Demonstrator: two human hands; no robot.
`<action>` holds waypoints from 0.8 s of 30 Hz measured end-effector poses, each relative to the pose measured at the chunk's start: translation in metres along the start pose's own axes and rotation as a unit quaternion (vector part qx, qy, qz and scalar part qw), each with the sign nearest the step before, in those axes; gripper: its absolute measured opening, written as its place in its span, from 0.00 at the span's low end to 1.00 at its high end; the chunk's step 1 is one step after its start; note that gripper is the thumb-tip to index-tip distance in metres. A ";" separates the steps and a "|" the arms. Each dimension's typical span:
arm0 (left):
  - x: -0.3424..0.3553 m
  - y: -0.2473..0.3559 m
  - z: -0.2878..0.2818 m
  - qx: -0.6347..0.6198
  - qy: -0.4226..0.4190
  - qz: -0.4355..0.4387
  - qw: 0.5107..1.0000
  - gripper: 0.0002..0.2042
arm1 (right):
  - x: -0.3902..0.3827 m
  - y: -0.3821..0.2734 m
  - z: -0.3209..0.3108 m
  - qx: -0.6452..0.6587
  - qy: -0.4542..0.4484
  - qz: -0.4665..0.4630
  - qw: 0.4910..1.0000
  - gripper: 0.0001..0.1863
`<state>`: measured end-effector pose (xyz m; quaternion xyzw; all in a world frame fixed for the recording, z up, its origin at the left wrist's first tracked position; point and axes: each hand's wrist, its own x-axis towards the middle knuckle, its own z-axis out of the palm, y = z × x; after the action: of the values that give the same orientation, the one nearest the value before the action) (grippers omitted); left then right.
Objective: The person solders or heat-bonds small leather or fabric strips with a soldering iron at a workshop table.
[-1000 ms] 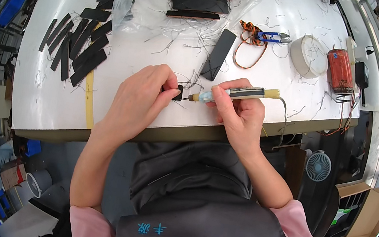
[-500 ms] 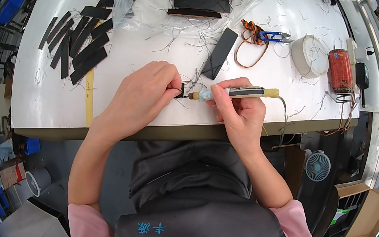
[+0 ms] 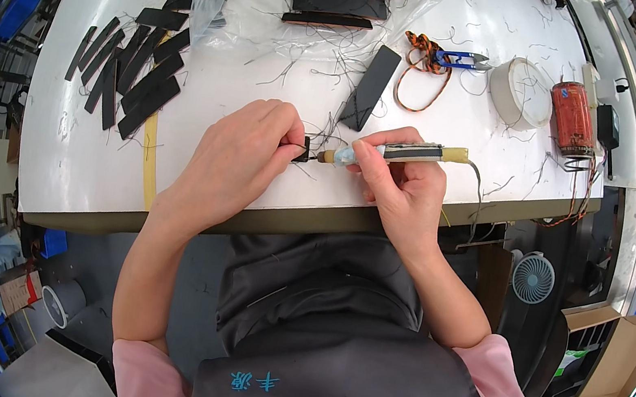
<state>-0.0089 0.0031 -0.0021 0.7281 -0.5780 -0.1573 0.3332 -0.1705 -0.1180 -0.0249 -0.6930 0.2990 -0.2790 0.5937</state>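
Little had shifted over the last second. The left hand [image 3: 238,154], at the centre of the frame, had rolled a touch, so the small black piece [image 3: 306,150] in its grip showed a narrower face than before. Its thumb and forefinger were pinched together on that piece, just above the table's front edge, and they hid much of it.

The right hand [image 3: 402,182], right of centre, kept nearly the same pose, its fingers closed pen-fashion around a corded pen-shaped tool [image 3: 415,153] wrapped in yellow tape. The tool's tip was right beside the piece's right edge; whether it touched could not be told. By judgement, the close work on this piece was still under way.

The black strips [image 3: 150,91] at upper left, the single strip [image 3: 370,89] above the hands and the blue thread snips [image 3: 464,60] at upper right lay undisturbed.
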 end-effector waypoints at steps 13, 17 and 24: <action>0.000 -0.001 -0.009 -0.099 0.136 -0.132 0.977 0.06 | 0.001 -0.004 -0.009 0.153 0.045 0.001 0.987 0.08; -0.019 0.000 -0.015 -0.053 0.088 -0.140 0.985 0.12 | 0.007 -0.006 -0.011 0.197 0.035 -0.004 0.980 0.12; -0.019 -0.004 0.002 -0.017 0.071 -0.042 0.996 0.07 | 0.015 -0.012 0.020 0.129 -0.065 0.045 0.989 0.11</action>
<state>-0.0126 0.0205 -0.0096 0.7553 -0.5188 -0.1295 0.3789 -0.1445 -0.1148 -0.0158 -0.6133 0.2520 -0.2428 0.7081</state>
